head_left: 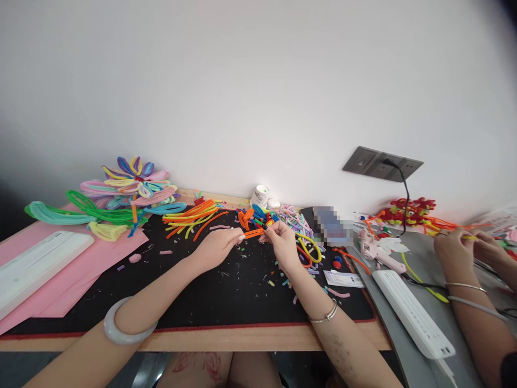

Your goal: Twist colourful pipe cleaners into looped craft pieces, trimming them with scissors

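Note:
Orange pipe cleaners [253, 233] stretch between my two hands over the middle of the black mat [226, 293]. My left hand [221, 242] pinches their left end, fingers closed. At the other end, my right hand [280, 242] has its fingers closed on the same strands, with dark nails showing. Just behind the hands lies a small heap of blue and orange bent pipe cleaners [245, 218], partly hidden by my right hand. A bundle of loose orange and yellow pipe cleaners [191, 218] rests to the left of it.
A pipe-cleaner flower [139, 180] and pink sheets [117, 269] are at left beside a white box-like device [48, 264]. A paper cup [262, 195], phone [333, 226], glue gun [379, 250] and power strip [414, 312] stand around. At right, a co-worker's hands [456, 248] handle pipe cleaners.

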Tool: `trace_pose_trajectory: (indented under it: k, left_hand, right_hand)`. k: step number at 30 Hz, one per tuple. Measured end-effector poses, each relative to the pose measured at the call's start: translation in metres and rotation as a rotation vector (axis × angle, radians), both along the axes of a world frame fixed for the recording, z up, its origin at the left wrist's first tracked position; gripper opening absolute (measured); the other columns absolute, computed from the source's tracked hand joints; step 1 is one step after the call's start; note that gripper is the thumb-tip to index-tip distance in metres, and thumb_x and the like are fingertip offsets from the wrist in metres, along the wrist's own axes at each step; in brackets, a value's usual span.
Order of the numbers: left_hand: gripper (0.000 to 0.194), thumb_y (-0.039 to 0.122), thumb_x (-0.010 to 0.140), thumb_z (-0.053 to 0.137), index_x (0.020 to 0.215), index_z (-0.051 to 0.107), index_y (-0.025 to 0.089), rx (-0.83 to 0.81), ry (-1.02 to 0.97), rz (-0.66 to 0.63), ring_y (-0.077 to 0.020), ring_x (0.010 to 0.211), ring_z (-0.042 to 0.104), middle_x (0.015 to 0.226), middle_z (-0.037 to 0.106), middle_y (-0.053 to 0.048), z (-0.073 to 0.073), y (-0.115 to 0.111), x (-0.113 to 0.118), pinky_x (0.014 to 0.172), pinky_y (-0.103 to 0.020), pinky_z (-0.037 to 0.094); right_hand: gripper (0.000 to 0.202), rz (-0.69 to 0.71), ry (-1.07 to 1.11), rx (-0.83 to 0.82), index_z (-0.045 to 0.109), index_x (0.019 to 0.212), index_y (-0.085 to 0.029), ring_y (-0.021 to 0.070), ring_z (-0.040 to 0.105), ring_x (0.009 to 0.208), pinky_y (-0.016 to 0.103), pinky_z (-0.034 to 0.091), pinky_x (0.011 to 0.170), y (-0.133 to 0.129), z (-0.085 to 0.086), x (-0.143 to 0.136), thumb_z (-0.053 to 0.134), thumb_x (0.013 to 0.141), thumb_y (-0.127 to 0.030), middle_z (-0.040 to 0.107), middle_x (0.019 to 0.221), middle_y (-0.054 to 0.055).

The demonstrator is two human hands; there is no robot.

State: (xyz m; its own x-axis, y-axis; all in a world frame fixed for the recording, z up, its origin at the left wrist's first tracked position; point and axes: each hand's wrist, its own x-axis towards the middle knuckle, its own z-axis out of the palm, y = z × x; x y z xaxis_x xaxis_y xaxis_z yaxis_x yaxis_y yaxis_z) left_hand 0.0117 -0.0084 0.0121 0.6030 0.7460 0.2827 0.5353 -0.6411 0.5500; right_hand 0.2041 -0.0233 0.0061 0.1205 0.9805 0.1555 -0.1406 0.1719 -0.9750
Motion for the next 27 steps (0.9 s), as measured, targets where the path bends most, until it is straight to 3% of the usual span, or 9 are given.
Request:
trace_pose_trajectory:
  k: [9, 14, 20, 27]
  left_hand:
    - [0.025, 0.024, 0.091, 0.031, 0.085, 0.055, 0.019, 0.211, 0.232, -0.024, -0.0193, 0.081, 0.057, 0.081, 0.06, -0.005, -0.009, -0.001, 0.001, 0.071, -0.028, 0.04]
    - [0.026, 0.018, 0.09, 0.028, 0.098, 0.053, 0.019, 0.11, 0.136, 0.021, -0.0183, 0.081, 0.057, 0.088, 0.06, -0.006, -0.01, -0.004, 0.005, 0.07, -0.028, 0.042]
    - [0.027, 0.025, 0.092, 0.026, 0.076, 0.048, 0.019, 0.009, 0.035, 0.017, -0.0162, 0.069, 0.052, 0.073, 0.053, -0.001, -0.005, -0.007, 0.01, 0.065, -0.027, 0.038]
    - [0.03, 0.029, 0.09, 0.03, 0.064, 0.042, 0.018, -0.038, -0.074, 0.129, -0.0141, 0.059, 0.044, 0.061, 0.046, 0.002, -0.006, 0.002, 0.001, 0.06, -0.025, 0.032]
  right_hand:
    - [0.019, 0.036, -0.098, 0.045, 0.049, 0.065, -0.019, 0.0116, 0.057, 0.046, 0.025, 0.047, 0.051, -0.001, -0.003, 0.001, 0.062, 0.075, -0.028, 0.06, 0.052, -0.002]
    - [0.015, 0.047, -0.1, 0.045, 0.049, 0.067, -0.018, 0.0108, 0.056, 0.047, 0.024, 0.046, 0.051, -0.002, -0.007, 0.0, 0.059, 0.075, -0.025, 0.058, 0.053, -0.003]
    - [0.015, 0.001, -0.118, 0.047, 0.051, 0.085, -0.019, 0.0092, 0.053, 0.046, 0.022, 0.045, 0.049, 0.004, -0.008, 0.003, 0.058, 0.072, -0.02, 0.053, 0.056, -0.006]
    - [0.014, -0.127, -0.203, 0.053, 0.054, 0.087, -0.017, 0.0102, 0.05, 0.049, 0.024, 0.045, 0.049, 0.009, -0.006, 0.013, 0.05, 0.074, -0.021, 0.054, 0.061, -0.002]
